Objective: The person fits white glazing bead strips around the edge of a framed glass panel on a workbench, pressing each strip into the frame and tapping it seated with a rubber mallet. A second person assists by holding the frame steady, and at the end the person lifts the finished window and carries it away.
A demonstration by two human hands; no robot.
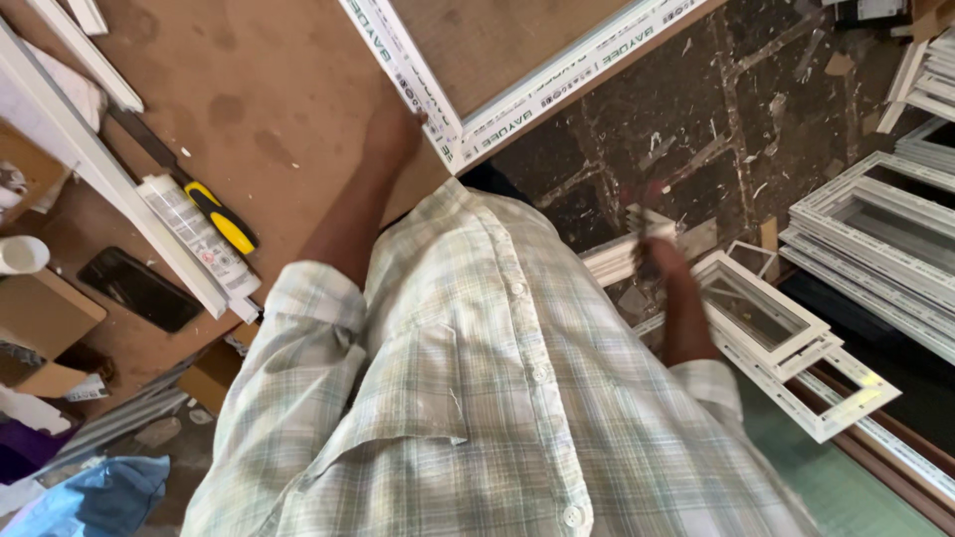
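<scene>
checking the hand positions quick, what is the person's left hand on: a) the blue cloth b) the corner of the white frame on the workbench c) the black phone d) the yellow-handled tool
b: the left hand rests against the corner of the white frame lying on the brown workbench, while the yellow-handled tool and the black phone lie apart from it, untouched.

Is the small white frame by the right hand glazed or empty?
Cannot tell. The small white frame lies flat on a stack by the blurred right hand; its opening looks greyish, but glass isn't clear.
</scene>
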